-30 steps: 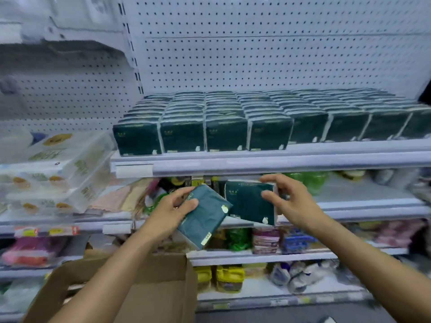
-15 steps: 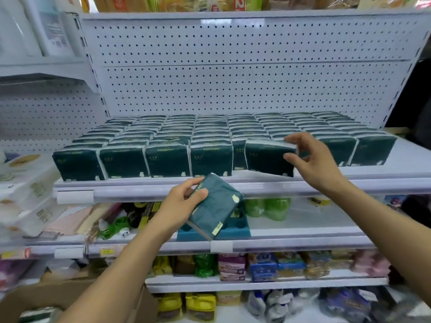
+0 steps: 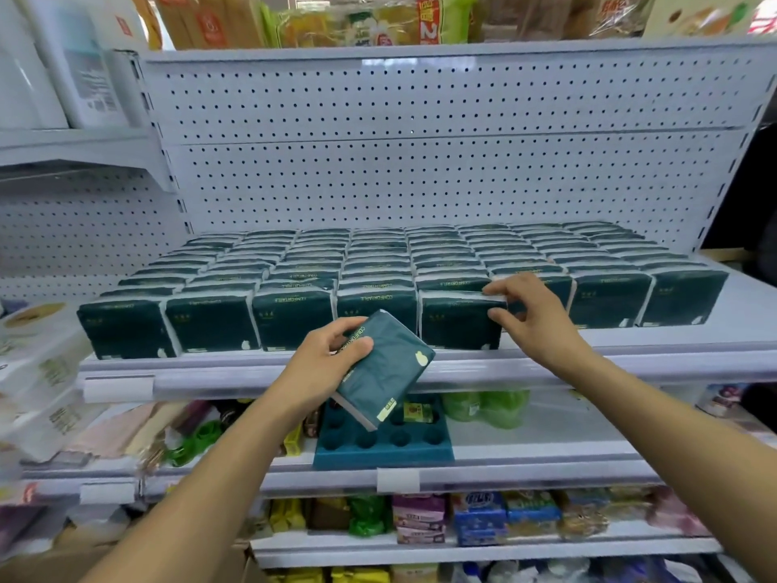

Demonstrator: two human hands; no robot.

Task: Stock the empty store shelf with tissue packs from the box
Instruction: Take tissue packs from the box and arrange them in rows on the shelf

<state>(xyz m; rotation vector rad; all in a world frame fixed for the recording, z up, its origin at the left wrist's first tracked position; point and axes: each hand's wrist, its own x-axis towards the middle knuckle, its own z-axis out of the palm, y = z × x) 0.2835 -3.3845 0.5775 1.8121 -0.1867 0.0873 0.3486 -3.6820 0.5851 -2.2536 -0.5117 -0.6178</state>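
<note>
Tissue packs in dark green wrap fill the white shelf [image 3: 420,368] almost wall to wall, standing in neat rows back to the pegboard [image 3: 420,162]. The right hand [image 3: 536,317] has its fingers and thumb curled over the upper right corner of the front pack [image 3: 458,326], which stands in the front row just inside the shelf lip, touching its neighbours on both sides. The left hand [image 3: 326,355] grips a spare pack [image 3: 384,374] by one short end, tilted and held in the air in front of the shelf edge — not yet resting on anything.

The risk I see is crowding: the front row looks tight, so pressing the front pack home could nudge a neighbour forward over the lip, and from there it would drop to the lower shelves. The spare pack is held by one end only, and its slick wrap could slide out if the grip loosens.

I cannot tell where the spare pack will fit — no open gap shows. Only a brown corner of what may be the box [image 3: 235,561] peeks in at the bottom edge, and the small print on the packs blurs.
</note>
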